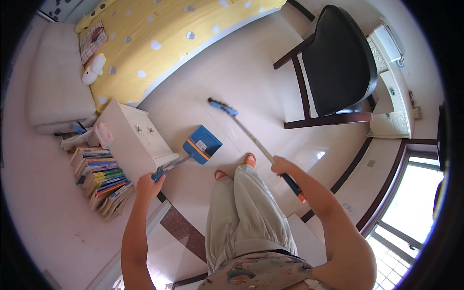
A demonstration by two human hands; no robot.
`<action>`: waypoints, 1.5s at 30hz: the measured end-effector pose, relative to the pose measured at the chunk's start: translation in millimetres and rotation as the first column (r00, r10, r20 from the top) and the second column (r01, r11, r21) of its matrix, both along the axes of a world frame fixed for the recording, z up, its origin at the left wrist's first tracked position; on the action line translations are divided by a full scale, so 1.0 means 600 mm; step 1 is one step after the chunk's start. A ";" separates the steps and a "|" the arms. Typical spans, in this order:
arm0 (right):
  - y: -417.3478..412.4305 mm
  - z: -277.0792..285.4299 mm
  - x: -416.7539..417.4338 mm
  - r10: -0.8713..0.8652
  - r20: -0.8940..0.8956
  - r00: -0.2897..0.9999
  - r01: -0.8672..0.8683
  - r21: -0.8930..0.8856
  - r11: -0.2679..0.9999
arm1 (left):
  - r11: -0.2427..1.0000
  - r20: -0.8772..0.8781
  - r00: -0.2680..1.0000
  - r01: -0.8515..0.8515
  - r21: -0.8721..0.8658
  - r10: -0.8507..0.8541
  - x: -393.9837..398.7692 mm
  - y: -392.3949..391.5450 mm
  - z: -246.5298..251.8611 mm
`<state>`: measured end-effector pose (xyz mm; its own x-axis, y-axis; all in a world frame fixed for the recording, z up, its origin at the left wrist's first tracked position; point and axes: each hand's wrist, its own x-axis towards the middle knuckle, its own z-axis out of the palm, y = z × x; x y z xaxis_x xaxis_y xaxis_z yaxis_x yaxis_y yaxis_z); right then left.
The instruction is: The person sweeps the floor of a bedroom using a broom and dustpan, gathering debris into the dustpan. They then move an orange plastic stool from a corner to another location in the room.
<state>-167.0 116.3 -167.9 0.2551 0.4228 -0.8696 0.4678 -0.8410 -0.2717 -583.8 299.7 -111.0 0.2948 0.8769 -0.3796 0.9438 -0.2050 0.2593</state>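
Note:
My left hand (148, 185) grips the blue handle of a long-handled dustpan (203, 141). The blue pan, with an orange strip and a pale label, hangs low over the tiled floor beside the white bedside cabinet, its open side facing away from me to the upper right. Around the metal pole of a broom (253, 139) my right hand (284, 166) is closed, above its dark, orange-tipped grip. The broom's blue head with dark bristles is at the floor in mid-view, beyond the pan and apart from it.
A bed with yellow bedding (163, 40) stands at the upper left. Next to it is the white cabinet (134, 134), with stacked books (103, 177) at its side. A black chair with wooden legs (337, 61) stands upper right, near a white desk (389, 123). My feet wear orange slippers.

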 end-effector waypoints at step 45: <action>0.073 -0.113 -0.273 0.718 -0.242 0.653 -0.755 -0.282 0.592 | 0.884 0.077 0.881 -0.463 -0.071 0.467 -0.112 -0.206 -0.022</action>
<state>-330.6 160.0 -235.6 -0.1008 0.1144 -0.9883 0.9566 -0.2618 -0.1278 -650.8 176.1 -124.3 -0.1080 0.9025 -0.4169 0.9000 0.2669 0.3447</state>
